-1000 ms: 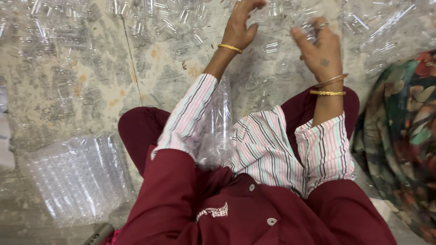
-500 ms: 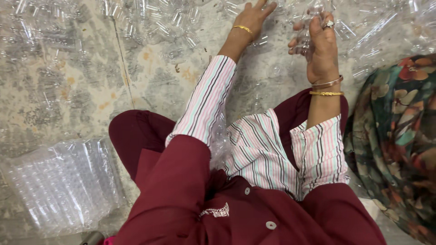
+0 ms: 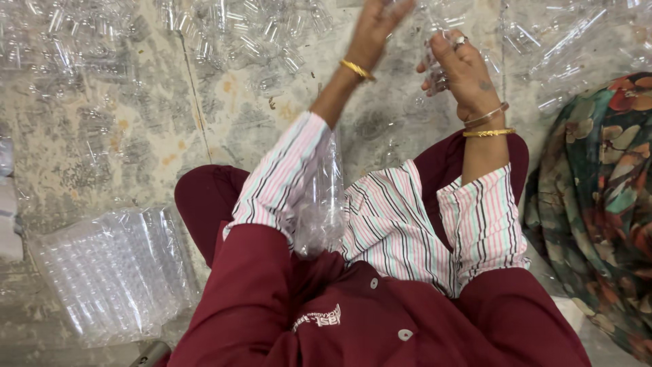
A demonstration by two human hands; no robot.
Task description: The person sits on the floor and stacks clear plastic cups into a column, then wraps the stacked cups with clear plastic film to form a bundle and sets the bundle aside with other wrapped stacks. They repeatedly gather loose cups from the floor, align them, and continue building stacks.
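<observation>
Clear plastic pieces [image 3: 438,64] are sitting bunched in the right hand [image 3: 462,75], whose fingers are curling closed around them just above the wrist with its two bangles. Compared with a moment ago, this hand is lifting higher and nearer the top of the view, and its grip is reading tighter, so I judge a gathering of pieces to be under way rather than finished. Beside the right hand, the left hand [image 3: 380,20] is reaching further out, now partly cut off by the top edge; its fingers are looking loosely spread, but whether it is holding anything I cannot tell. A gold bangle [image 3: 356,69] is showing on that wrist.

Beyond the right hand, more loose clear plastic pieces [image 3: 258,34] are lying scattered over the mottled stone floor [image 3: 136,136]. Below the right hand, towards the lap, a clear plastic bag [image 3: 324,197] is resting between the striped sleeves [image 3: 285,180], against the dark red clothing [image 3: 353,319]. Far to the lower left of the right hand, a stack of clear plastic trays [image 3: 115,272] is lying on the floor. To the right of the right hand, a flowered cloth [image 3: 598,204] is filling the edge of the view.
</observation>
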